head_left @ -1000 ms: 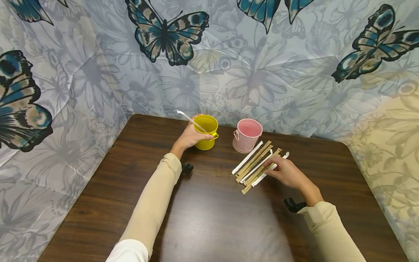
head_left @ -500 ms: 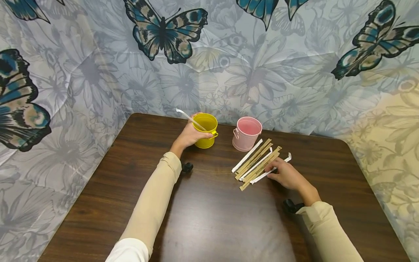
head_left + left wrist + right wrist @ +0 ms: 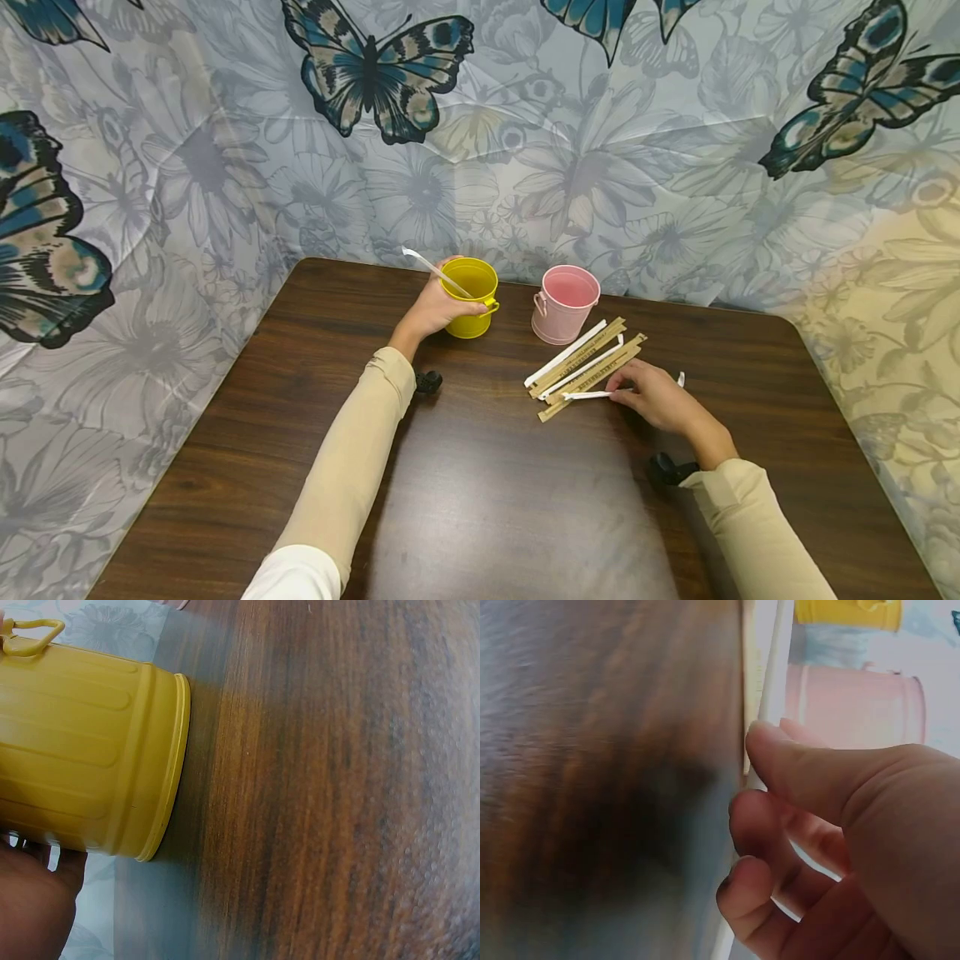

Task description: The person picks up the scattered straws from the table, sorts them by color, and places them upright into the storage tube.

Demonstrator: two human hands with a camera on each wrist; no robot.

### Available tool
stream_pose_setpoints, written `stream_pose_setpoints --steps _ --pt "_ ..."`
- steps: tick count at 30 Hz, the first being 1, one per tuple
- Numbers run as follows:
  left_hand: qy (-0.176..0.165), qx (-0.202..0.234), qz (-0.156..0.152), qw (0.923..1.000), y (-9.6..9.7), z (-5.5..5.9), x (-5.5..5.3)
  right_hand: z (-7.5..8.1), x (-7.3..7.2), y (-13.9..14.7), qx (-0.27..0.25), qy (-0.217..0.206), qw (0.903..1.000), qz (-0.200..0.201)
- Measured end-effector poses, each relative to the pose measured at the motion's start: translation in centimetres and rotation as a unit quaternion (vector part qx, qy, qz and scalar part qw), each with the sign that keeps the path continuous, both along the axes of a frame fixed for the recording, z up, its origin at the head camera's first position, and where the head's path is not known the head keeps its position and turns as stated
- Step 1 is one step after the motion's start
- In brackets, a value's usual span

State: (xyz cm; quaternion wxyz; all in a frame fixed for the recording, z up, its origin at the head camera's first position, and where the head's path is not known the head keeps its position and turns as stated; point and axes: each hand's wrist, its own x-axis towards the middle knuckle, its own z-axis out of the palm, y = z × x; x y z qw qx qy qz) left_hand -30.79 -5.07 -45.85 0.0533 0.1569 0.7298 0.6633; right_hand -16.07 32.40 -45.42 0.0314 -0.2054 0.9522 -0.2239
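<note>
My left hand [image 3: 438,310] grips the yellow bucket [image 3: 470,323] by its side, the thumb near its small handle. One white-wrapped straw [image 3: 429,267] leans inside that bucket, its bent end sticking out over the rim. Between thumb and fingers, my right hand [image 3: 654,398] pinches another white-wrapped straw [image 3: 778,656]. Its left end lies over a row of wrapped straws [image 3: 592,364], some in brown paper and some in white. The left wrist view shows the yellow bucket's ribbed wall [image 3: 67,742] and base, with part of the hand below it.
A pink bucket [image 3: 564,317] stands just behind the straws, right of the yellow one. All rest on a dark wooden table [image 3: 480,492]. A butterfly-print cloth [image 3: 480,167] hangs right behind the table's far edge.
My right hand has drawn the white straw away from the row and turned it flatter, its far end swinging right. The remaining straws have shifted slightly left. The left hand stays on the bucket.
</note>
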Motion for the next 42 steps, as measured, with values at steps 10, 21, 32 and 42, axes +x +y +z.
stream_pose_setpoints --steps 10,21,32,42 --pt "-0.008 -0.005 -0.001 1.0 -0.2 -0.3 -0.2 2.4 -0.9 -1.4 -0.038 0.015 0.9992 0.0" --pt "-0.007 -0.008 0.008 0.9999 -0.4 -0.5 -0.4 6.7 -3.0 -5.9 -0.081 0.043 0.9946 0.049" --pt "-0.001 -0.008 0.002 1.0 -0.2 -0.7 -0.7 10.6 -5.4 -11.6 -0.154 0.073 0.9837 0.058" --pt "-0.007 -0.022 -0.003 0.9997 -0.3 -0.7 -0.7 13.9 -7.9 -16.6 -0.228 0.068 0.9702 0.048"
